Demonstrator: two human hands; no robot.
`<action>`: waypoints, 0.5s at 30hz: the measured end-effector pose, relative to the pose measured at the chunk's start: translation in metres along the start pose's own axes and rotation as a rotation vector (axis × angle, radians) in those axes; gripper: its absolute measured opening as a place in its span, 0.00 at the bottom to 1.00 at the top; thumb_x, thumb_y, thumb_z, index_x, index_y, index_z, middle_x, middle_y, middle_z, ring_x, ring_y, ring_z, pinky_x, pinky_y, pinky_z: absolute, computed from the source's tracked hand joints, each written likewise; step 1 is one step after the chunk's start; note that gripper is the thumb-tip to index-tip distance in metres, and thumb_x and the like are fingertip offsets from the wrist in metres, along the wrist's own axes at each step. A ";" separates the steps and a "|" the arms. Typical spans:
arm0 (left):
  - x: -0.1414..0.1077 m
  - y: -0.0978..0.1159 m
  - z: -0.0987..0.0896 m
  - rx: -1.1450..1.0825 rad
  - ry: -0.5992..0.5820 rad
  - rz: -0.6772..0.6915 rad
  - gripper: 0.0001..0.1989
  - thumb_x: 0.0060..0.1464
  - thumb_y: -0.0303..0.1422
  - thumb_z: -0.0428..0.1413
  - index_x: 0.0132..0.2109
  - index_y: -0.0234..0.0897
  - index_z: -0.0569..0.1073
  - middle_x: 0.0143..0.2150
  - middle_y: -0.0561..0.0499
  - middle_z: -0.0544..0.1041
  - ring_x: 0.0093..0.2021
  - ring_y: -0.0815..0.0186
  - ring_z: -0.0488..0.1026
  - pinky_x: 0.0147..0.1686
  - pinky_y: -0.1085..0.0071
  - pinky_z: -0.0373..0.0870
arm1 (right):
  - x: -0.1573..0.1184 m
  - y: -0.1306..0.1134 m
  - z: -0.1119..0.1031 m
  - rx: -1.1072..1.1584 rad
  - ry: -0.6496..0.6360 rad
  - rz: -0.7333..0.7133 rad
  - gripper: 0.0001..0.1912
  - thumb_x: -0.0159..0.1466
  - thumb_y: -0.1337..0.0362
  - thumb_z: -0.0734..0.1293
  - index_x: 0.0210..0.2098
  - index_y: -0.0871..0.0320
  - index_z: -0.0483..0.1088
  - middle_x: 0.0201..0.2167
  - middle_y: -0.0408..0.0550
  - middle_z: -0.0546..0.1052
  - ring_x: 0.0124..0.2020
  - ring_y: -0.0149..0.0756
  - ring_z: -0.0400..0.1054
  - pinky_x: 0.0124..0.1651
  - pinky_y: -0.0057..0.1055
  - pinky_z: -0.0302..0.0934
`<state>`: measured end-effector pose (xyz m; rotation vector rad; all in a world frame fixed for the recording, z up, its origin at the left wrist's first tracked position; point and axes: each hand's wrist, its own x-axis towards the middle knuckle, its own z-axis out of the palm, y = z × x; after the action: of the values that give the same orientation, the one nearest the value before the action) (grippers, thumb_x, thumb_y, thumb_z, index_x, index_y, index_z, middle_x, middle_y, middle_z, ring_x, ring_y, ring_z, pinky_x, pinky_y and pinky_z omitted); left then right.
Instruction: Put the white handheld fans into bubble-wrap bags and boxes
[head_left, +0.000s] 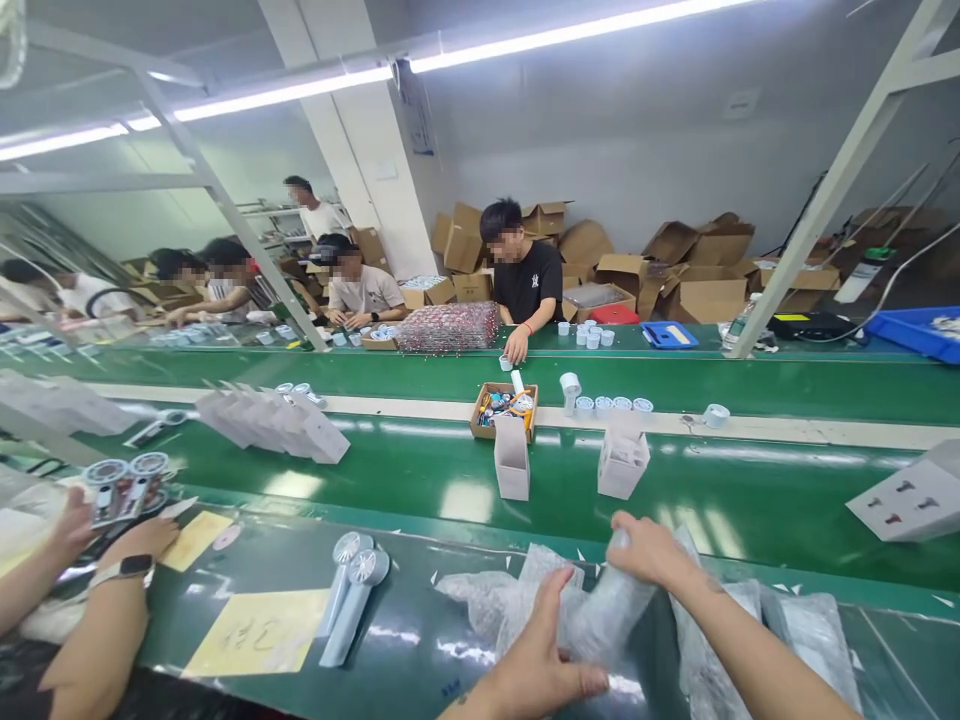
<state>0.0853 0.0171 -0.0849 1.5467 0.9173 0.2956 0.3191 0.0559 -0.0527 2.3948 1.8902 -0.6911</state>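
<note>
Already both hands meet on one bagged fan, lying lengthwise toward the belt; right hand grips its far end, left hand apparently cups the near end.

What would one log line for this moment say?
left hand: on bagged fan | right hand: gripping bag top | nearby: two fans, open boxes

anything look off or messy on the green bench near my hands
Mostly tidy. Small white scraps lie scattered on the green bench by the crinkled plastic bags that the left hand and right hand hold. Two handheld fans lie flat nearby.
</note>
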 end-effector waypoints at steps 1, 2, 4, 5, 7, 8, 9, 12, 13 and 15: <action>0.000 0.004 -0.006 0.049 0.014 0.052 0.63 0.31 0.46 0.70 0.69 0.49 0.42 0.73 0.41 0.35 0.69 0.47 0.47 0.52 0.58 0.69 | 0.003 -0.009 -0.007 0.141 0.013 -0.005 0.20 0.57 0.54 0.63 0.48 0.52 0.68 0.39 0.51 0.76 0.42 0.48 0.71 0.43 0.38 0.60; 0.001 0.008 -0.014 0.127 0.080 0.104 0.65 0.28 0.47 0.71 0.69 0.49 0.43 0.73 0.41 0.33 0.69 0.45 0.44 0.54 0.54 0.67 | 0.006 -0.021 -0.013 0.300 0.009 -0.016 0.18 0.58 0.53 0.62 0.46 0.52 0.68 0.37 0.49 0.76 0.41 0.45 0.70 0.42 0.36 0.61; 0.003 0.019 -0.039 0.289 0.333 0.219 0.50 0.36 0.48 0.68 0.65 0.44 0.57 0.70 0.38 0.48 0.67 0.45 0.51 0.59 0.49 0.61 | 0.013 -0.051 -0.018 0.568 -0.049 -0.049 0.17 0.59 0.49 0.61 0.41 0.52 0.68 0.32 0.45 0.74 0.38 0.42 0.69 0.39 0.34 0.62; 0.004 0.026 -0.056 0.335 0.473 0.279 0.37 0.43 0.48 0.64 0.60 0.42 0.66 0.65 0.38 0.59 0.63 0.47 0.58 0.59 0.49 0.60 | 0.016 -0.065 -0.018 0.633 -0.099 -0.067 0.18 0.60 0.46 0.60 0.40 0.52 0.68 0.31 0.44 0.74 0.36 0.41 0.69 0.37 0.34 0.63; 0.002 0.040 -0.098 0.318 0.695 0.362 0.18 0.54 0.46 0.54 0.45 0.39 0.75 0.49 0.40 0.74 0.52 0.53 0.69 0.55 0.55 0.66 | 0.025 -0.089 -0.020 0.715 -0.189 -0.129 0.23 0.62 0.42 0.54 0.42 0.52 0.68 0.31 0.44 0.74 0.33 0.40 0.70 0.33 0.33 0.64; 0.001 0.048 -0.121 0.267 0.781 0.368 0.17 0.55 0.46 0.52 0.40 0.38 0.76 0.42 0.43 0.76 0.46 0.55 0.72 0.50 0.58 0.69 | 0.032 -0.097 -0.022 0.753 -0.190 -0.179 0.25 0.64 0.42 0.52 0.46 0.51 0.67 0.35 0.46 0.74 0.35 0.40 0.70 0.33 0.34 0.65; 0.001 0.057 -0.143 0.204 0.859 0.350 0.18 0.55 0.47 0.52 0.37 0.38 0.75 0.36 0.45 0.76 0.41 0.57 0.73 0.45 0.62 0.71 | 0.041 -0.102 -0.025 0.787 -0.152 -0.237 0.26 0.64 0.42 0.52 0.50 0.51 0.65 0.42 0.49 0.74 0.40 0.41 0.71 0.35 0.36 0.67; 0.015 0.080 -0.194 0.049 1.040 0.257 0.20 0.53 0.50 0.53 0.36 0.36 0.74 0.29 0.50 0.75 0.33 0.61 0.73 0.33 0.68 0.71 | 0.077 -0.101 -0.033 0.743 0.070 -0.411 0.36 0.55 0.48 0.67 0.60 0.51 0.58 0.66 0.56 0.53 0.65 0.50 0.52 0.56 0.44 0.61; 0.025 0.086 -0.202 0.037 1.068 0.251 0.20 0.54 0.49 0.52 0.36 0.35 0.73 0.29 0.50 0.74 0.32 0.61 0.72 0.32 0.68 0.71 | 0.089 -0.100 -0.032 0.687 0.124 -0.459 0.42 0.49 0.53 0.72 0.61 0.52 0.57 0.69 0.56 0.47 0.68 0.52 0.44 0.62 0.46 0.54; 0.047 0.091 -0.202 0.086 1.091 0.264 0.18 0.56 0.46 0.49 0.35 0.36 0.72 0.30 0.50 0.74 0.33 0.61 0.72 0.33 0.67 0.70 | 0.109 -0.098 -0.025 0.609 0.158 -0.551 0.45 0.45 0.59 0.72 0.61 0.56 0.57 0.69 0.58 0.49 0.70 0.53 0.41 0.67 0.48 0.45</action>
<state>0.0175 0.2012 0.0280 1.5525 1.5491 1.3901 0.2551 0.1904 -0.0424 2.2413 2.7848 -1.3031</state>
